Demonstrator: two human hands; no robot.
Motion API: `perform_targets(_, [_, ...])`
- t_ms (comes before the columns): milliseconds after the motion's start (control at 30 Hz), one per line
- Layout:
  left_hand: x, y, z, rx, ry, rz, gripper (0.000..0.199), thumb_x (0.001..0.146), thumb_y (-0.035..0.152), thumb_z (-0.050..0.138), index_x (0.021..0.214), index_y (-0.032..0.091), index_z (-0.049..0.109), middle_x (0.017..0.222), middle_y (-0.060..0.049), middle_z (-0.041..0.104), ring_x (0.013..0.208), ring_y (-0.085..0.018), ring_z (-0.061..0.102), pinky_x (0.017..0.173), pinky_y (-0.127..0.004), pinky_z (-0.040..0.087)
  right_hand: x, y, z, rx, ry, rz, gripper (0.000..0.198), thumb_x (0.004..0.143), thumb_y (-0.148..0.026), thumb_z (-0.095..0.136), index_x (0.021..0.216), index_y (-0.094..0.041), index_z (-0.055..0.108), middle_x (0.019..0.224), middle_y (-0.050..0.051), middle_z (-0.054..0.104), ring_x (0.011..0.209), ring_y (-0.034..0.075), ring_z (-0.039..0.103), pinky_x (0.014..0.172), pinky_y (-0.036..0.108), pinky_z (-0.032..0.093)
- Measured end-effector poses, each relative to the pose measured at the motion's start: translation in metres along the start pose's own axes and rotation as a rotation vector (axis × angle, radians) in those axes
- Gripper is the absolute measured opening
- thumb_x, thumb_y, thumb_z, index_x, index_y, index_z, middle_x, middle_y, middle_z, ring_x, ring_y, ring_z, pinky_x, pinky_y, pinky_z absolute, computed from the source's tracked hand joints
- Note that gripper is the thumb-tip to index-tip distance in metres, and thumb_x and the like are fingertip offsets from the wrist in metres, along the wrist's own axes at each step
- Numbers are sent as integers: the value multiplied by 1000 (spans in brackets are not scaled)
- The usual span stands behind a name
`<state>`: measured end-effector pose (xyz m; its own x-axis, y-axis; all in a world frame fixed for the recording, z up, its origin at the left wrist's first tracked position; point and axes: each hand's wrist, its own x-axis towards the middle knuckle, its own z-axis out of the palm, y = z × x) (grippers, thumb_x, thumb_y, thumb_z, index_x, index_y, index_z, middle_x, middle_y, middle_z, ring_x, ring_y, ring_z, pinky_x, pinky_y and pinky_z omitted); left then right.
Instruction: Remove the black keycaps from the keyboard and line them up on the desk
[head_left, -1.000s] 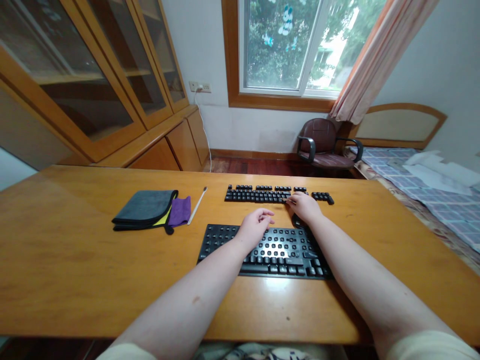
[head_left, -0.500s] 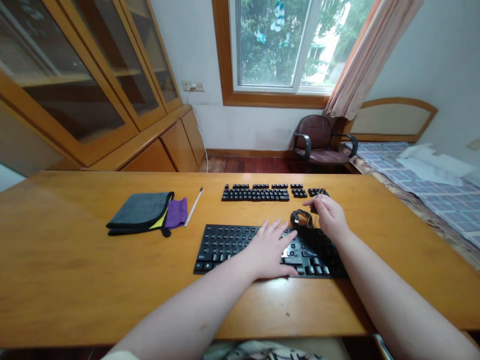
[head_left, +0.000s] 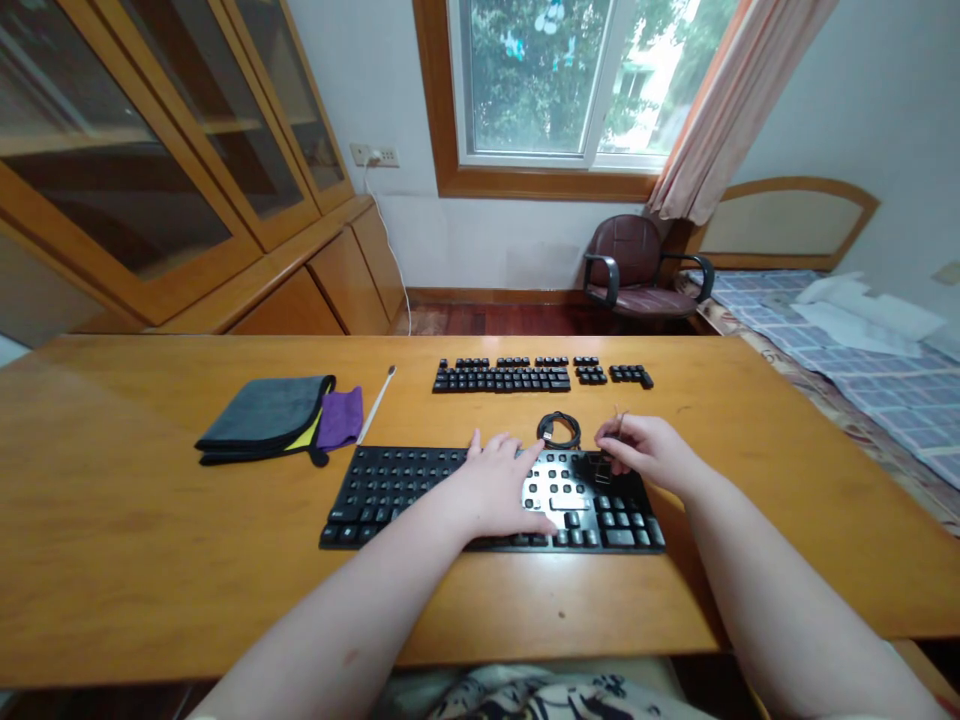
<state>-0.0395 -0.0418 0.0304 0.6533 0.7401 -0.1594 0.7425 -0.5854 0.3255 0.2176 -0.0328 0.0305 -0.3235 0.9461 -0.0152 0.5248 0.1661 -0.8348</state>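
A black keyboard (head_left: 420, 475) lies on the wooden desk (head_left: 187, 560), with several keycaps off at its upper right. Spread flat across its middle is my left hand (head_left: 502, 487), fingers apart and holding nothing. My right hand (head_left: 637, 445) pinches a thin wire keycap puller (head_left: 602, 470) over the keyboard's upper right corner. The wire loop points down at the keys; whether it grips one I cannot tell. Just behind the keyboard lies its coiled black cable (head_left: 559, 430). Removed keycaps (head_left: 501, 380) stand in rows farther back.
Left of the keyboard are a folded grey cloth (head_left: 262, 413), a small purple cloth (head_left: 340, 418) and a white toothbrush (head_left: 377, 405). Beyond the desk stand a glass-door cabinet (head_left: 285, 230), a chair (head_left: 637, 265) and a bed (head_left: 840, 340).
My right hand has come back from near the removed keycaps to the keyboard's upper right, puller lowered. The keyboard and cable have shifted left, my left hand still on the keys.
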Motion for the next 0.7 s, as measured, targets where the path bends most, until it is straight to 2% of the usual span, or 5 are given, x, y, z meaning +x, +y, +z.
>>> perform_targets(67, [2, 9, 5, -2, 61, 44, 95, 66, 75, 45, 141, 23, 20, 144, -14, 29, 133, -36, 20, 105, -61, 8, -2, -4, 3, -50, -75, -34, 25, 82, -41, 55, 82, -17, 60, 60, 1, 62, 49, 14, 62, 48, 24, 50])
perform_targets(233, [8, 23, 26, 19, 29, 217, 99, 63, 74, 50, 142, 24, 17, 150, -12, 15, 136, -35, 12, 106, -60, 7, -4, -10, 3, -129, -146, -113, 23, 83, -39, 55, 79, -17, 61, 69, 3, 67, 48, 13, 62, 47, 22, 48])
perform_targets(333, [8, 18, 29, 25, 6, 200, 105, 59, 72, 55, 142, 21, 16, 150, -13, 17, 135, -35, 14, 106, -59, 9, -5, -14, 2, -149, -199, -176, 23, 84, -38, 54, 79, -17, 63, 76, 5, 69, 49, 12, 63, 49, 22, 49])
perform_targets(567, [0, 7, 14, 51, -30, 137, 116, 45, 70, 66, 140, 21, 21, 144, -15, 28, 128, -38, 25, 103, -58, 17, -7, -28, 18, -226, -307, -316, 21, 85, -34, 54, 86, -17, 66, 68, 3, 67, 59, 12, 61, 57, 22, 46])
perform_targets(700, [3, 9, 12, 16, 54, 131, 102, 52, 75, 60, 134, 20, 33, 136, -14, 38, 124, -36, 32, 104, -53, 19, -7, -32, 28, -326, -321, -402, 20, 85, -33, 55, 83, -17, 67, 71, 4, 66, 64, 13, 59, 62, 23, 44])
